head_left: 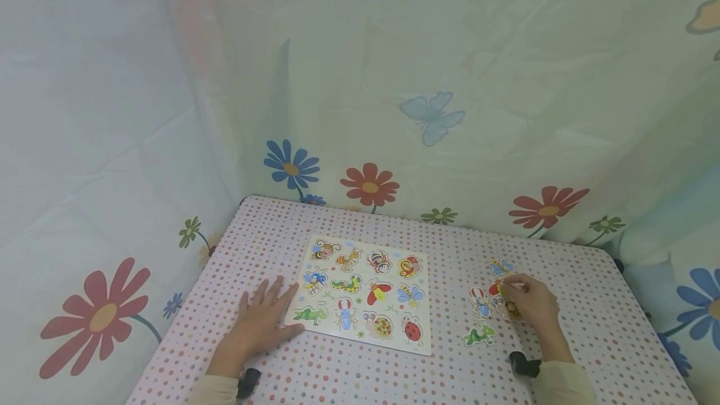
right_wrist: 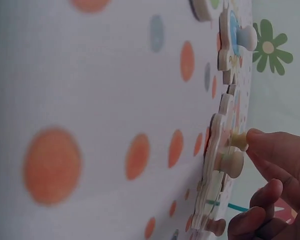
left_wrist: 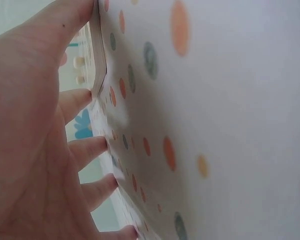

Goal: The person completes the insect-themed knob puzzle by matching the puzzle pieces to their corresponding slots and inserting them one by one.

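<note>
A wooden insect puzzle board (head_left: 388, 345) lies on the table. My left hand (head_left: 259, 324) is spread flat beside its left edge, thumb against the near left corner. In the left wrist view those fingers (left_wrist: 92, 150) rest on the cloth. My right hand (head_left: 531, 302) is over a cluster of loose knobbed pieces, where thumb and forefinger pinch the pale yellow knob (right_wrist: 239, 141) of a piece that looks like the red-winged bug (head_left: 495, 289). Around it lie a stag beetle piece (head_left: 480, 302), a green grasshopper piece (head_left: 479, 335), a blue-winged insect piece (head_left: 500, 266) and a partly hidden brownish piece (head_left: 510, 310).
A dotted cloth covers the table (head_left: 360, 380). Small knobs (left_wrist: 79, 62) stick up from the board in the left wrist view. A floral curtain (head_left: 349, 111) hangs behind the table and along both sides.
</note>
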A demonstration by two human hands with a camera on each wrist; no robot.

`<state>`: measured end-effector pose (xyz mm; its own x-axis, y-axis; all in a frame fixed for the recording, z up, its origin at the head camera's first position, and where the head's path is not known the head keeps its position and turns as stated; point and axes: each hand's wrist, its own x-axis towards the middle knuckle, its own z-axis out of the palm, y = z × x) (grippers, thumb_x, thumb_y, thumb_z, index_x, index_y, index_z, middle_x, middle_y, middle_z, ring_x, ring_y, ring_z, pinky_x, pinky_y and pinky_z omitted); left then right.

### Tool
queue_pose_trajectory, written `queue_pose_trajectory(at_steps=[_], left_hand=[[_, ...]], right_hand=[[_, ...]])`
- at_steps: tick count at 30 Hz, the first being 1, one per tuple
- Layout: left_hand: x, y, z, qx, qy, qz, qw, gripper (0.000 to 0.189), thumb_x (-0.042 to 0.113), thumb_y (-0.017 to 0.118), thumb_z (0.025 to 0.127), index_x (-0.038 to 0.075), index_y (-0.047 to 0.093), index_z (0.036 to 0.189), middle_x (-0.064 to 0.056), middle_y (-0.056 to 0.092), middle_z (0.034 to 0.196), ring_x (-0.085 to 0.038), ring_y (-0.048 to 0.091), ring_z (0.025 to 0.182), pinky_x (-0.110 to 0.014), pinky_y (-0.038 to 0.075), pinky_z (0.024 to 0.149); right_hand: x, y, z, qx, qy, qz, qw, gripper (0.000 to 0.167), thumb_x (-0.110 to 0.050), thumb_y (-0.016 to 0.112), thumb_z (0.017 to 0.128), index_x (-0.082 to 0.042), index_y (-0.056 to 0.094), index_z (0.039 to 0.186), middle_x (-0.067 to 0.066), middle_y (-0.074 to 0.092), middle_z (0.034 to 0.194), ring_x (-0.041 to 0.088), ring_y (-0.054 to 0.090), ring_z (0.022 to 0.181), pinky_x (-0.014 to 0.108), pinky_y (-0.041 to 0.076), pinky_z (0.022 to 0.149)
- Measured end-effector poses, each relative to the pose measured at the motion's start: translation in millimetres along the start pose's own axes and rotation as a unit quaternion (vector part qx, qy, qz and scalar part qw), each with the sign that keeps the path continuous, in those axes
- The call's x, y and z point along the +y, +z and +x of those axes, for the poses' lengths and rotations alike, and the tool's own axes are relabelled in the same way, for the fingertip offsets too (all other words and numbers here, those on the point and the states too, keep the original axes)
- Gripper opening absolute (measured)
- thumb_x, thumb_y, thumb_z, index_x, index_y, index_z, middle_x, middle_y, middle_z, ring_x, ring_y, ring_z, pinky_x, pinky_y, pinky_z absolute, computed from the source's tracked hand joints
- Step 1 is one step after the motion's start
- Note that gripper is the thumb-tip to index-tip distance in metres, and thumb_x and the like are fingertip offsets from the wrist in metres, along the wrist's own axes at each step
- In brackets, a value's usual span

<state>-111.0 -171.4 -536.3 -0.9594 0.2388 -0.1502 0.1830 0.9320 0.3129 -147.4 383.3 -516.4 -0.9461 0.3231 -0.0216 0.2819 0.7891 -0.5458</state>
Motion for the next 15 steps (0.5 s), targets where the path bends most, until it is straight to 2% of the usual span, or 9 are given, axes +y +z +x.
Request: queue_pose_trajectory(at_steps=[8, 15], left_hand=[[0.5, -0.8, -0.6, 0.002, 0.001, -0.008, 1.0, 0.088, 0.07, 0.061, 0.086, 0.027, 0.034, 0.158, -0.011, 0.017, 0.165, -0.042, 0.009, 0.15, -0.072, 0.003, 0.113], [2.6, -3.8, -1.3, -0.001, -0.002, -0.012, 0.9999, 0.086, 0.068, 0.062, 0.087, 0.027, 0.034, 0.158, -0.011, 0.017, 0.166, -0.042, 0.008, 0.15, -0.071, 0.002, 0.113]], right_hand=[[0.5, -0.5, 2.3, -0.02, 0.002, -0.024, 0.9995, 0.036, -0.03, 0.065, 0.097, 0.002, 0.065, 0.114, 0.016, 0.064, 0.087, 0.027, 0.057, 0.068, 0.047, 0.043, 0.061], [-1.7, -1.5, 3.0, -0.036, 0.002, -0.008, 0.9993, 0.035, -0.029, 0.064, 0.099, 0.002, 0.065, 0.115, 0.014, 0.062, 0.089, 0.024, 0.057, 0.064, 0.049, 0.042, 0.064]])
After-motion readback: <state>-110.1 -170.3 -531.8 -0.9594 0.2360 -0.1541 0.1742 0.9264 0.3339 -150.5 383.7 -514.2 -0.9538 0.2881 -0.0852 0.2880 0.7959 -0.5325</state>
